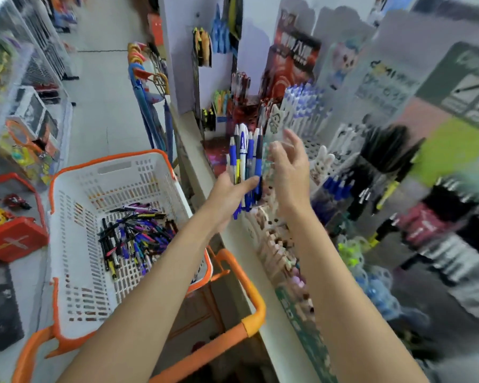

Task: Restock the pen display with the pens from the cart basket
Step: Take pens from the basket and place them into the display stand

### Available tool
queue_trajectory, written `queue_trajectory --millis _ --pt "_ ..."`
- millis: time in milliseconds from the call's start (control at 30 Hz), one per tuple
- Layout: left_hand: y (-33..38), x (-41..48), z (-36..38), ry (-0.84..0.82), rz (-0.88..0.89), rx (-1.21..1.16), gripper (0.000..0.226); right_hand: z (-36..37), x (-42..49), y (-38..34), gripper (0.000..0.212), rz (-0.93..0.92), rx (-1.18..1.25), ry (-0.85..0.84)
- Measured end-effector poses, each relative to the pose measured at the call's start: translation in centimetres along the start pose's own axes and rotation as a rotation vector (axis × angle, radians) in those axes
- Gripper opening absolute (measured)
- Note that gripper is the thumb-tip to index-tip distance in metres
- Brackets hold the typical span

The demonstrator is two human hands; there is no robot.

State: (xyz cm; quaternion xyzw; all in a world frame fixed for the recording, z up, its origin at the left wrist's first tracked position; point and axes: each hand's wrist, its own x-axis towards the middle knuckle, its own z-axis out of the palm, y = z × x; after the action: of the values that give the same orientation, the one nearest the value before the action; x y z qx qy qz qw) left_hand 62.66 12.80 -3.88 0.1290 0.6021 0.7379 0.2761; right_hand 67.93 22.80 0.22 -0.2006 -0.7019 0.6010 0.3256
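pens [245, 161] bunched upright in left hand [227, 194] grip, right hand [288, 167] loose alongside

One left hand [227, 190], one right hand [288, 164]. Roughly six held pens [245, 158]. One white basket [72, 244]; heaped pens [134, 233] inside, too many to count. One red box [14, 240].

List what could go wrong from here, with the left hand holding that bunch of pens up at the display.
1. The left hand grips the pen bunch only near its lower end; a pen could slip out and drop past the shelf edge, missing the cart basket.
2. The right hand, open beside the bunch, is close to the display's standing pens and might knock some over.
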Motion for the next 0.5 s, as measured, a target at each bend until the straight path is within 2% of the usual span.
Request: queue_trajectory --millis 67,167,233,333,367,433,500 --pt "-0.2 -0.5 2.2 -0.081 -0.006 0.064 0.026 -3.1 0.3 -0.8 0.042 -0.122 -0.197 -0.021" --pt "-0.2 -0.7 5.3 -0.202 0.014 0.170 0.007 -7.1 0.3 -1.4 0.037 -0.134 -0.394 0.041" --pt "-0.2 -0.6 7.0 -0.291 0.027 0.207 0.007 -9.7 -0.2 -1.9 0.042 -0.137 -0.474 0.065" --pt "-0.4 -0.3 9.1 -0.365 0.027 0.314 0.020 -12.3 -1.1 -2.6 0.041 -0.123 -0.563 0.125" --pt "-0.4 -0.2 9.7 -0.371 0.026 0.304 0.014 -12.9 -1.4 -2.7 0.039 -0.143 -0.551 0.173" --pt "-0.6 0.0 10.5 -0.346 0.019 0.175 0.006 -13.8 -1.7 -3.0 0.037 -0.230 -0.479 0.376" --pt "-0.6 0.6 10.6 -0.239 0.037 0.119 0.013 -14.6 -1.8 -3.1 0.038 -0.355 -0.438 0.636"
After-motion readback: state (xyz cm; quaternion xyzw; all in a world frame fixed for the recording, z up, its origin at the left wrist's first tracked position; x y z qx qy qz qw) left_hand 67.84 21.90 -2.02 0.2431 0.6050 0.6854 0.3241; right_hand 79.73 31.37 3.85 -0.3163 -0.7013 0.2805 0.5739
